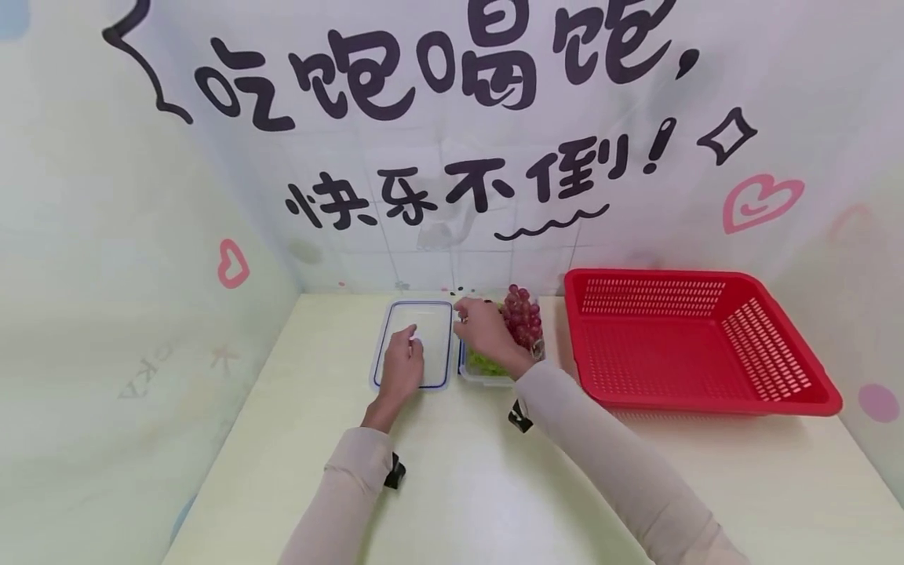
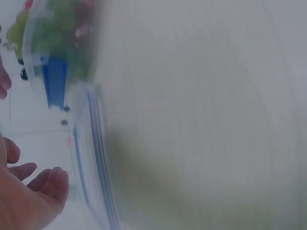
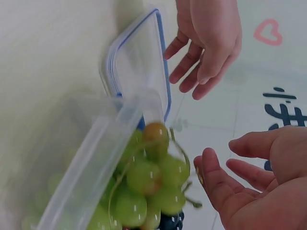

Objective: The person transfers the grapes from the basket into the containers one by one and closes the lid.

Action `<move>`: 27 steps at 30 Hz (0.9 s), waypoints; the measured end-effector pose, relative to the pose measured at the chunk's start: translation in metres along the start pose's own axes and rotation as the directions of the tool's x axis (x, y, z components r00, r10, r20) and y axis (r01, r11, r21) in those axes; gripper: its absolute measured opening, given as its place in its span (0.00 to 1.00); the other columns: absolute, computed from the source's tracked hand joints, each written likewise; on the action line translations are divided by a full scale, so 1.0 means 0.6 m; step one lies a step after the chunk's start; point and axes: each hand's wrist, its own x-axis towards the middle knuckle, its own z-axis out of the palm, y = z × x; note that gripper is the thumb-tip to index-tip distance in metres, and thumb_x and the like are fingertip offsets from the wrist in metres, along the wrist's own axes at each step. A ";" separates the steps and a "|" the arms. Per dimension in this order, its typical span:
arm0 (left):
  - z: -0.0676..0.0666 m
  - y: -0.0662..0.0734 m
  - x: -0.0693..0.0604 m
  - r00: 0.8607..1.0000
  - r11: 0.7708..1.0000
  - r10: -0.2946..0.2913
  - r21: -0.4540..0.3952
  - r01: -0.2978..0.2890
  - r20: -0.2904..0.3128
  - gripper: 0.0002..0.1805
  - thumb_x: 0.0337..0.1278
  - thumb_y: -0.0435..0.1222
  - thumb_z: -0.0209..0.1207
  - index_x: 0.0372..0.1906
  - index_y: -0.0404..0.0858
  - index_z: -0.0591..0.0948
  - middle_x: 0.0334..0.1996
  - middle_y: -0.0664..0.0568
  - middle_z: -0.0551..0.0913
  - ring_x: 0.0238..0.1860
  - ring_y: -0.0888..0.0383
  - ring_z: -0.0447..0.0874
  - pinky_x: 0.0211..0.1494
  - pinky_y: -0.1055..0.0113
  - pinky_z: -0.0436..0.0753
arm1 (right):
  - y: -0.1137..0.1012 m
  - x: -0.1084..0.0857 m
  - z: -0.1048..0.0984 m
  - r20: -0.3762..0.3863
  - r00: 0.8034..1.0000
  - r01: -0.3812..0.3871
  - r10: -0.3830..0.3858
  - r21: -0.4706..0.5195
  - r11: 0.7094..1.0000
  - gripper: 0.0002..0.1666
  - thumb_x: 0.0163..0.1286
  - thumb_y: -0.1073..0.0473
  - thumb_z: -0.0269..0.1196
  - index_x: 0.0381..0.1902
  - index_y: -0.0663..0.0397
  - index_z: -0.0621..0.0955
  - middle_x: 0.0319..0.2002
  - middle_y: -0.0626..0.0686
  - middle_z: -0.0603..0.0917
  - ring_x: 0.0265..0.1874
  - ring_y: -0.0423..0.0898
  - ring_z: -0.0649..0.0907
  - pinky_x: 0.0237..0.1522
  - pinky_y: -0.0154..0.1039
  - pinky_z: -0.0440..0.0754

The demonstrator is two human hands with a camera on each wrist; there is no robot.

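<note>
A clear flat lid (image 1: pixel 432 369) with a blue seal lies on the table, left of a clear plastic container (image 1: pixel 487 381) with a blue latch (image 2: pixel 55 81). Green grapes (image 3: pixel 136 206) fill the container, with red grapes (image 1: pixel 523 318) heaped at its far right and dark berries (image 3: pixel 171 221) partly hidden. Over the lid hovers my left hand (image 1: pixel 402 362), fingers loosely bent and holding nothing. My right hand (image 1: pixel 487 329) is above the container's left side. Its thumb and fingers (image 3: pixel 216 179) stand apart beside the grape stems, with no grip visible.
To the right stands a large red plastic basket (image 1: pixel 650 361) with perforated walls. A printed wall covering (image 1: pixel 424 267) rises behind the table (image 1: pixel 452 486) and at both sides. A black wrist mount (image 1: pixel 520 417) shows under the right forearm, another (image 1: pixel 395 472) by the left.
</note>
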 end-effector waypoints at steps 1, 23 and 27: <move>-0.007 -0.009 0.001 1.000 1.000 -0.006 0.020 0.006 -0.009 0.25 0.75 0.36 0.42 0.71 0.29 0.66 0.62 0.34 0.71 0.58 0.42 0.75 0.60 0.47 0.77 | -0.004 0.000 0.008 0.023 1.000 -0.002 0.002 -0.020 1.000 0.19 0.71 0.65 0.59 0.59 0.63 0.79 0.53 0.62 0.84 0.44 0.50 0.85 0.47 0.41 0.86; -0.067 -0.101 0.052 0.969 0.953 -0.245 0.179 0.244 -0.021 0.25 0.69 0.35 0.46 0.64 0.23 0.71 0.57 0.27 0.74 0.60 0.34 0.72 0.64 0.44 0.73 | -0.040 0.034 0.127 0.093 0.993 -0.030 0.067 -0.352 0.935 0.17 0.74 0.66 0.52 0.21 0.54 0.73 0.19 0.50 0.72 0.19 0.43 0.74 0.21 0.34 0.72; -0.069 -0.113 0.056 0.960 0.953 -0.280 0.111 0.280 -0.022 0.23 0.69 0.37 0.48 0.60 0.25 0.76 0.53 0.32 0.79 0.56 0.39 0.77 0.61 0.49 0.77 | -0.037 0.030 0.137 0.098 0.993 -0.028 0.071 -0.389 0.921 0.15 0.73 0.65 0.54 0.23 0.55 0.78 0.20 0.52 0.78 0.19 0.43 0.78 0.19 0.35 0.74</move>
